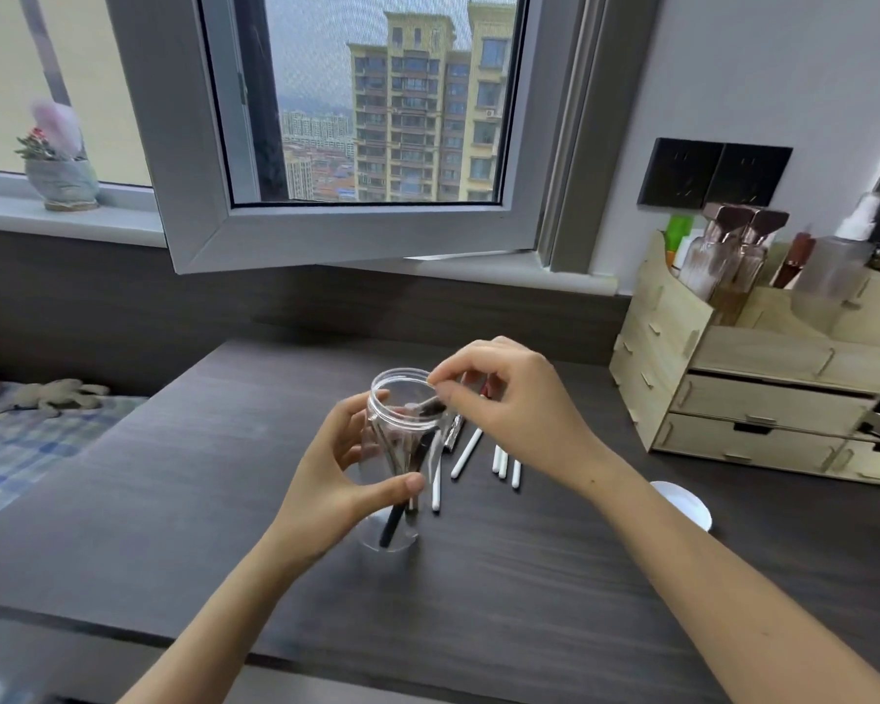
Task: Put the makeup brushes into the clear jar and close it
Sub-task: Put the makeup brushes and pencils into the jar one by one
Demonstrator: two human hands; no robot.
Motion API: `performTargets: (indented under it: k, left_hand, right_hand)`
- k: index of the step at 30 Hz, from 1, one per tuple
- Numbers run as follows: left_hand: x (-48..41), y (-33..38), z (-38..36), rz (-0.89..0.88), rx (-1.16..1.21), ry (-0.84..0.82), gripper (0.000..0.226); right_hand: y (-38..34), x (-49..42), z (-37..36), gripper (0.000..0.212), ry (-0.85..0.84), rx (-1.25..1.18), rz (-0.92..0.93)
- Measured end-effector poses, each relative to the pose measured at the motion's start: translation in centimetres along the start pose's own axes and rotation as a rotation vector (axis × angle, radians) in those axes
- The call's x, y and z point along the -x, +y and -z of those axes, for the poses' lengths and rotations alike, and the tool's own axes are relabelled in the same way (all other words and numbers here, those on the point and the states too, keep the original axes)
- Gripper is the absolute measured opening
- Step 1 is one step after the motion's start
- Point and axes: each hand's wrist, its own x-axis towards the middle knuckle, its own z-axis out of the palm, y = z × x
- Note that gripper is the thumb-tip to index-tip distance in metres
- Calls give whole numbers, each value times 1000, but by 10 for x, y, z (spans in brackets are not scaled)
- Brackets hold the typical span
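Fingers of the right hand (pixel 509 414) pinch a brush (pixel 430 406) into the jar (pixel 395 449), which the left hand (pixel 341 480) grips; loose brushes (pixel 501 462) probably come next.

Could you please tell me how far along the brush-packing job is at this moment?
Partly done. The clear jar, steadied by the left hand, already holds at least one black-handled brush. The right hand is lowering another brush through the open mouth. Several white-handled brushes remain on the desk, and the lid lies off to the right, not yet fitted.
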Motion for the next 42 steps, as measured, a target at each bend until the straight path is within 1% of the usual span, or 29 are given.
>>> performTargets:
  k: [2,3,4,5,7,8,10,13,16,20,22,25,27,29,32,35,37,39,40,42]
  left_hand:
    - [-5,3,8,-1,20,35,74]
    - [-8,5,13,-4,32,61,74]
    - [-12,6,18,-9,43,94,75]
    - [-18,6,23,-18,52,132,76]
    - [-30,3,32,-44,61,221,79]
    - [-37,1,35,-55,63,269,79]
    - [-49,-5,40,-72,73,369,72]
    - [-61,-21,43,-63,76,479,66]
    - [-64,-38,43,-34,57,535,69]
    - [-68,-49,47,-23,5,540,75]
    - [-68,-49,46,-31,-18,532,75]
    - [-64,-50,44,-36,-87,495,78]
    - [-63,-53,42,-34,-142,477,79]
    - [-63,-53,41,-47,-177,478,78]
    - [-63,-51,39,-105,-231,482,76]
    - [-60,-49,38,-195,-353,472,77]
    - [-60,-47,36,-297,-505,457,74]
    - [-59,-48,33,-421,-650,420,69]
    - [-59,-49,31,-459,-692,393,68]
    - [-58,-50,27,-480,-726,345,67]
  right_hand:
    - [8,-9,-1,14,68,-206,-116]
    - [15,-15,-5,15,113,-213,-160]
    - [26,-21,-11,15,126,-133,-192]
    - [40,-28,-18,17,95,2,-219]
    - [71,-41,-36,24,-56,296,-251]
    - [86,-47,-45,27,-135,407,-253]
    - [111,-57,-60,31,-261,543,-248]
    - [135,-69,-76,39,-424,687,-192]
    - [144,-80,-84,47,-565,802,-70]
    - [144,-95,-89,37,-724,914,98]
    - [145,-99,-92,33,-758,967,167]
    - [145,-99,-95,31,-768,990,221]
    - [143,-97,-91,31,-725,939,218]
    - [143,-94,-83,27,-608,819,132]
    - [143,-86,-63,10,-349,537,-35]
    - [126,-66,-36,13,-59,320,-147]
    - [103,-47,-15,12,74,177,-176]
    - [82,-28,4,11,160,103,-174]
    - [72,-19,12,11,173,83,-171]
    - [57,-8,22,9,139,75,-169]
